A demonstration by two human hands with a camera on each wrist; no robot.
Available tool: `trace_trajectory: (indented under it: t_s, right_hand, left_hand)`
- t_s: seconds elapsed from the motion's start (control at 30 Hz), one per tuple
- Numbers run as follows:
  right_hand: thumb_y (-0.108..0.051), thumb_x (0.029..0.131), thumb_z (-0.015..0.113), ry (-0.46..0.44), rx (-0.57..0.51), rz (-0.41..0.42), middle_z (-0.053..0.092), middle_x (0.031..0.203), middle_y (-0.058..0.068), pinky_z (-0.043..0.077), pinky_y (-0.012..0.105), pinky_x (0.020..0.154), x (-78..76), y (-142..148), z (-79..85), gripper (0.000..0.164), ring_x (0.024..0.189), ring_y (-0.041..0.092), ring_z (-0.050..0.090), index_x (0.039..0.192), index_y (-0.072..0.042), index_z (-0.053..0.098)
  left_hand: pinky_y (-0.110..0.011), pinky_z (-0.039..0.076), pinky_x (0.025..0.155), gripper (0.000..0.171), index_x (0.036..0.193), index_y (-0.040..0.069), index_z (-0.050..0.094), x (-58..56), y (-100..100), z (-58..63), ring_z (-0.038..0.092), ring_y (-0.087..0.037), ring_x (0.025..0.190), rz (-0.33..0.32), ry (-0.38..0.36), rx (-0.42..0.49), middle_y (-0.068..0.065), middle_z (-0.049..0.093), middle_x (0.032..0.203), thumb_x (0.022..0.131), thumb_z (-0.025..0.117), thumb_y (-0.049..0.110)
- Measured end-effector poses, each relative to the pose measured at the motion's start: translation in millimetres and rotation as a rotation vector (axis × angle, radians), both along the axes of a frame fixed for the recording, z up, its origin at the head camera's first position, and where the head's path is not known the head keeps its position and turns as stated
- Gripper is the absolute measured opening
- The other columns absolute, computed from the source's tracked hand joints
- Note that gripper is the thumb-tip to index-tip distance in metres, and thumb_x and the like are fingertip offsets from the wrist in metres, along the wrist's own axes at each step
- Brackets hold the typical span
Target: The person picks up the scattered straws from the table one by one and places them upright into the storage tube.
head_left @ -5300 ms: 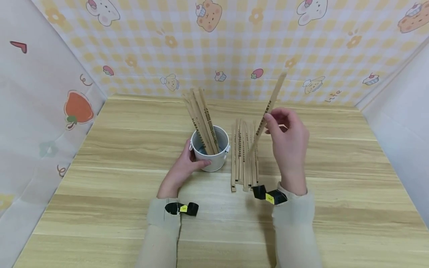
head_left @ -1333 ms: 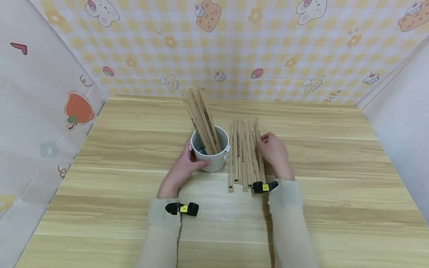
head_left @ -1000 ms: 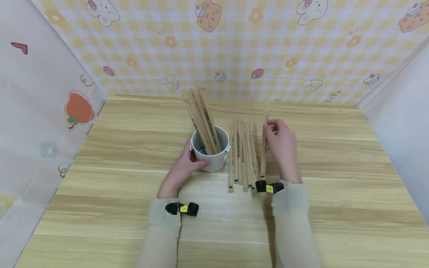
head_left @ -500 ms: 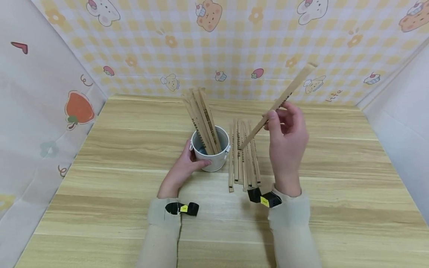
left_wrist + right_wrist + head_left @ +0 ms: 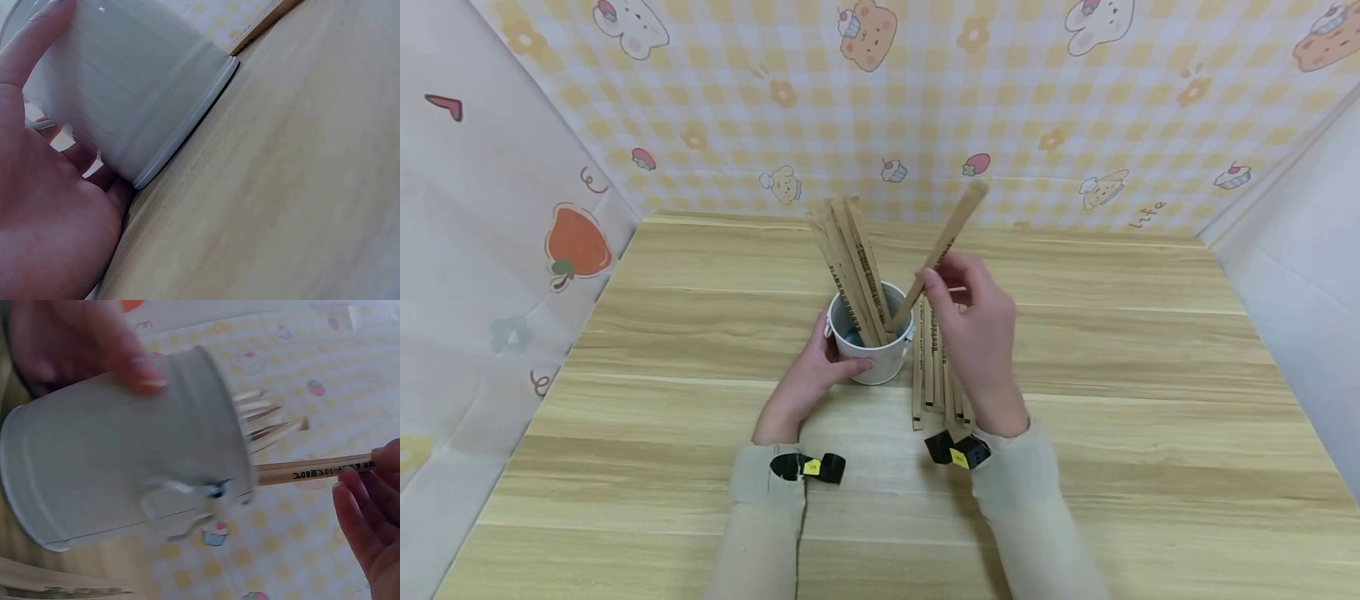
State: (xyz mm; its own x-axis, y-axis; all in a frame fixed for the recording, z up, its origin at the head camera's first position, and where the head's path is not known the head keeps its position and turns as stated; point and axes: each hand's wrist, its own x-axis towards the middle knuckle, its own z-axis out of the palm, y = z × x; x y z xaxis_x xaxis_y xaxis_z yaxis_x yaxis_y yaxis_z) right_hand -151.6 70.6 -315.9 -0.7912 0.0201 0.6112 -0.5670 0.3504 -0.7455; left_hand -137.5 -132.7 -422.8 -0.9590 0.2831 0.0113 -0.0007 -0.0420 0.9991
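Observation:
My left hand (image 5: 805, 379) grips the side of a small white bucket (image 5: 880, 364), its thumb across the front. Several paper-wrapped straws (image 5: 848, 271) lean to the left inside the bucket. Between thumb and fingers, my right hand (image 5: 981, 333) pinches one more paper-wrapped straw (image 5: 952, 229), tilted to the right, with its lower end inside the rim. Printed lettering shows on this held straw (image 5: 300, 474) in the right wrist view. Under the right hand, a row of wrapped straws (image 5: 929, 367) lies on the table, partly hidden. The left wrist view shows the bucket (image 5: 125, 81) standing on the wood.
The wooden table (image 5: 647, 375) extends to both sides of the hands. Behind it stands a yellow checked backdrop (image 5: 917, 100) with cartoon prints, and a white printed sheet (image 5: 482, 250) hangs at the left.
My right hand picked a straw off the right of the row, raised it, then moved left until its lower end entered the bucket. The left hand and bucket stayed put.

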Motion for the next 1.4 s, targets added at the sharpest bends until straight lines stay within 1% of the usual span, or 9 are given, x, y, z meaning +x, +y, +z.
trace_trajectory:
  t_s: [0.13,0.3,0.53,0.67,0.97,1.07,1.2,1.27,1.4]
  right_hand:
    - [-0.020,0.086,0.059,-0.055,0.113,-0.012,0.065,0.089,0.004,0.051,0.025,0.065,-6.5,-1.3,-13.4,0.021,0.077,0.013,0.060,0.100,-0.004,0.061]
    - [-0.020,0.085,0.060,-0.124,0.201,-0.015,0.063,0.089,0.003,0.050,0.022,0.064,-9.9,-3.3,-21.4,0.020,0.077,0.011,0.058,0.099,-0.005,0.061]
    - [-0.017,0.084,0.061,-0.197,0.326,0.012,0.059,0.091,0.003,0.050,0.027,0.064,-12.3,-6.6,-31.1,0.018,0.078,0.012,0.055,0.098,-0.005,0.061]
    - [-0.017,0.084,0.062,-0.211,0.344,0.018,0.057,0.091,0.003,0.050,0.030,0.064,-13.4,-6.6,-34.8,0.017,0.078,0.014,0.055,0.097,-0.006,0.061]
    - [-0.020,0.086,0.060,-0.271,0.376,0.053,0.055,0.090,0.001,0.049,0.027,0.065,-14.4,-5.7,-36.4,0.020,0.076,0.011,0.053,0.102,-0.008,0.061]
    - [-0.022,0.087,0.058,-0.297,0.380,0.050,0.056,0.089,-0.001,0.049,0.027,0.066,-14.4,-5.2,-35.4,0.021,0.076,0.010,0.053,0.103,-0.009,0.061]
    - [-0.024,0.089,0.054,-0.321,0.372,0.024,0.058,0.088,-0.002,0.048,0.025,0.065,-15.3,-2.7,-35.1,0.022,0.076,0.010,0.054,0.105,-0.010,0.061]
    - [-0.025,0.089,0.054,-0.326,0.366,0.008,0.059,0.088,-0.002,0.047,0.024,0.064,-16.4,-0.5,-35.7,0.023,0.076,0.011,0.054,0.105,-0.010,0.061]
    - [-0.025,0.089,0.053,-0.342,0.352,-0.024,0.061,0.088,0.001,0.047,0.027,0.064,-20.2,6.3,-38.9,0.024,0.075,0.013,0.054,0.106,-0.009,0.061]
  left_hand:
    - [-0.036,0.031,0.100,0.094,0.139,0.034,0.015,0.5,-0.3,0.8,0.034,-0.019,0.123,-0.002,-0.008,-0.002,0.001,0.031,0.137,0.070,0.075,0.015]
    - [-0.036,0.030,0.101,0.093,0.139,0.034,0.016,0.8,-0.3,1.1,0.033,-0.018,0.124,0.000,-0.008,-0.004,0.001,0.032,0.137,0.070,0.075,0.015]
    - [-0.035,0.028,0.102,0.092,0.139,0.033,0.017,0.0,0.4,0.8,0.032,-0.016,0.125,0.004,-0.002,-0.006,0.003,0.031,0.137,0.070,0.075,0.015]
    - [-0.035,0.028,0.102,0.092,0.139,0.033,0.016,-0.3,0.6,0.4,0.032,-0.017,0.125,0.004,0.000,-0.003,0.002,0.031,0.138,0.070,0.075,0.016]
    - [-0.036,0.030,0.101,0.092,0.139,0.033,0.016,0.4,-0.3,0.5,0.033,-0.018,0.124,0.004,-0.004,0.001,0.001,0.032,0.137,0.070,0.075,0.015]
    - [-0.035,0.030,0.100,0.092,0.139,0.032,0.016,1.6,-0.2,4.7,0.033,-0.018,0.124,0.003,-0.025,0.005,0.000,0.032,0.137,0.071,0.075,0.013]
    - [-0.036,0.029,0.101,0.092,0.140,0.028,0.015,5.2,1.8,15.9,0.033,-0.019,0.124,0.001,-0.038,0.010,-0.003,0.031,0.137,0.071,0.073,0.009]
    - [-0.037,0.028,0.102,0.093,0.141,0.025,0.014,6.9,2.7,20.9,0.031,-0.021,0.125,-0.002,-0.031,0.011,-0.005,0.030,0.138,0.072,0.073,0.007]
    - [-0.037,0.027,0.102,0.094,0.142,0.024,0.012,7.6,3.1,22.9,0.030,-0.022,0.126,0.001,-0.029,0.005,-0.006,0.029,0.139,0.071,0.073,0.007]
